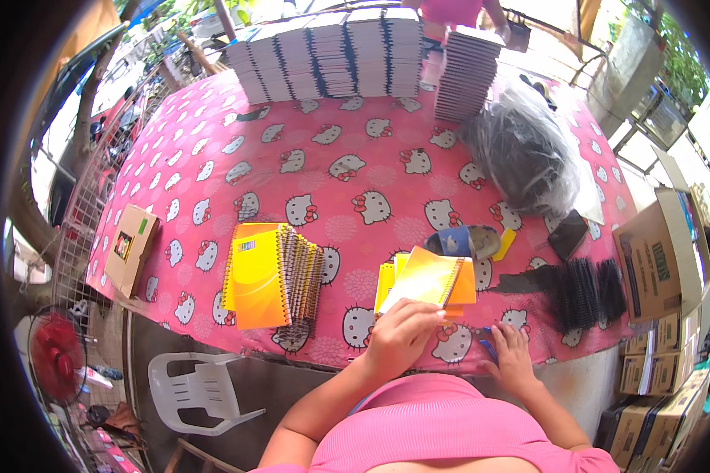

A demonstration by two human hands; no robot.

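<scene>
My left hand (403,337) pinches the lower edge of a yellow spiral notebook (423,277), which lies tilted on a small pile of yellow and orange notebooks (465,285). My right hand (513,356) rests low over the table's near edge, its fingers spread. Beside its thumb and fingertips lies a slim blue object (487,348), partly covered, whose kind I cannot make out. To the left stands a taller stack of yellow-orange spiral notebooks (259,276), its coils facing right.
Black spiral coils (582,296) lie at the right, near a cardboard box (647,256). A blue slipper-like item (452,241) and a clear plastic bag with dark contents (525,154) sit farther back. Tall notebook stacks (331,59) line the far edge. A white chair (201,392) stands left.
</scene>
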